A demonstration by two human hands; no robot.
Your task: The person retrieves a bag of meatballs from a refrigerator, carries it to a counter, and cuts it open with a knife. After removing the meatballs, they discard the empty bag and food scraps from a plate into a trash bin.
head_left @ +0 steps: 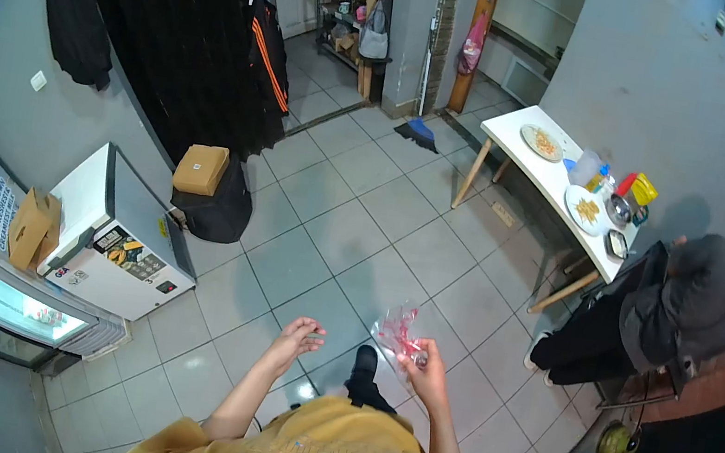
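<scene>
A crumpled clear plastic bag with red markings hangs from my right hand, whose fingers are closed on its edge. What is inside the bag, if anything, I cannot make out. To the left of it, my left hand is held out in front of my body, fingers loosely bent and apart, holding nothing. It does not touch the bag. Below both hands is the tiled floor, with my dark shoe between them.
At right stands a white table with plates of food, bottles and a metal bowl; a person in dark clothes is beside it. To the left are a chest freezer, a display fridge and a cardboard box. A blue broom head lies ahead.
</scene>
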